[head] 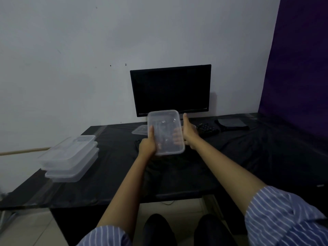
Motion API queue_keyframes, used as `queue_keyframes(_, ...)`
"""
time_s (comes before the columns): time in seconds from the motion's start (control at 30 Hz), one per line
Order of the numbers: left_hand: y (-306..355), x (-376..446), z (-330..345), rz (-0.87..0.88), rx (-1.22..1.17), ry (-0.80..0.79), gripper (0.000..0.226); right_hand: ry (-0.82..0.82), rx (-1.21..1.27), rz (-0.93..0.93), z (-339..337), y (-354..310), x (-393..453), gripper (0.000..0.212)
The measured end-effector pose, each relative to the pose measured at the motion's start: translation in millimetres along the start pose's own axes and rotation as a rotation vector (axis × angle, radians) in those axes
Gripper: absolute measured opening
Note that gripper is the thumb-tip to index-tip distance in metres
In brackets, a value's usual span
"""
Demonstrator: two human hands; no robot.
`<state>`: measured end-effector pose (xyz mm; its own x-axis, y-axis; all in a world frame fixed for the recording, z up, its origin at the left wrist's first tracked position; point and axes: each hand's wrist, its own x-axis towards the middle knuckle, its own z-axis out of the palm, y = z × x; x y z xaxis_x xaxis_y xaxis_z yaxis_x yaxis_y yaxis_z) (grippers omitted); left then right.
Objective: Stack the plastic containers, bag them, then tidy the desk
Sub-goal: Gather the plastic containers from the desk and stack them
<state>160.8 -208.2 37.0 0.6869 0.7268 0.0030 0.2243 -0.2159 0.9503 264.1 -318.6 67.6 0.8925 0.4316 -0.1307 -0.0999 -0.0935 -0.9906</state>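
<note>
A clear rectangular plastic container (164, 128) is held up above the black desk (110, 176), in front of the monitor. My left hand (148, 144) grips its lower left side, thumb on the near face. My right hand (189, 133) holds its right side, thumb pointing up, fingers showing through the plastic. A stack of three lidded clear containers (68, 158) stands at the desk's left edge. A loose clear lid (140, 130) lies flat on the desk behind the held container.
A dark monitor (170, 89) stands against the white wall. A black keyboard (206, 129) and a dark flat pad or case (230, 124) lie to the right. A purple curtain (298, 68) hangs at the right. My knees show below the desk's front edge.
</note>
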Motion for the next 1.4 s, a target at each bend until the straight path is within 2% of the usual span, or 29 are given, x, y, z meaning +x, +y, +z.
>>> queue_keyframes(0.03,2,1,-4,0.012,0.018,0.033,0.079,0.018,-0.068,-0.042,6,4,-2,0.085)
queue_keyframes(0.13,5,7,-14,0.100,-0.038,0.150,0.052,-0.013,-0.151,-0.124,26,17,-10,0.090)
queue_keyframes(0.2,6,11,-22,0.120,-0.034,0.176,0.049,-0.017,-0.181,-0.146,34,21,-14,0.092)
queue_keyframes(0.3,2,13,-27,0.122,0.068,0.202,0.053,0.001,-0.236,-0.147,42,18,-15,0.092)
queue_keyframes(0.4,4,9,-29,0.021,0.020,0.150,0.082,0.018,-0.291,-0.113,46,17,-10,0.092)
queue_keyframes(0.47,5,7,-28,0.016,-0.015,0.097,0.090,0.028,-0.283,-0.095,47,18,-6,0.090)
queue_keyframes(0.57,1,7,-28,0.054,0.053,0.164,0.090,0.013,-0.302,-0.089,55,18,-5,0.082)
queue_keyframes(0.7,-6,8,-39,0.024,0.036,0.251,0.080,0.024,-0.343,-0.129,71,13,-6,0.082)
queue_keyframes(0.77,-6,11,-56,0.028,0.006,0.270,0.074,0.002,-0.286,-0.127,83,7,-8,0.073)
queue_keyframes(0.87,2,17,-91,0.022,-0.028,0.352,0.055,-0.104,-0.132,-0.095,102,-7,-19,0.055)
queue_keyframes(0.93,7,19,-118,0.050,0.043,0.397,0.044,-0.201,-0.078,-0.086,117,-15,-29,0.036)
queue_keyframes(1.03,11,21,-156,0.054,0.048,0.479,0.046,-0.340,0.021,-0.068,139,-21,-43,0.012)
queue_keyframes(1.13,11,17,-193,0.024,0.001,0.551,0.051,-0.416,0.053,-0.114,163,-24,-54,0.014)
queue_keyframes(1.3,0,16,-245,0.015,-0.103,0.621,0.037,-0.472,0.010,-0.125,207,-26,-67,0.031)
queue_keyframes(1.4,-13,11,-264,0.008,-0.088,0.668,0.026,-0.486,-0.131,-0.179,232,-18,-72,0.041)
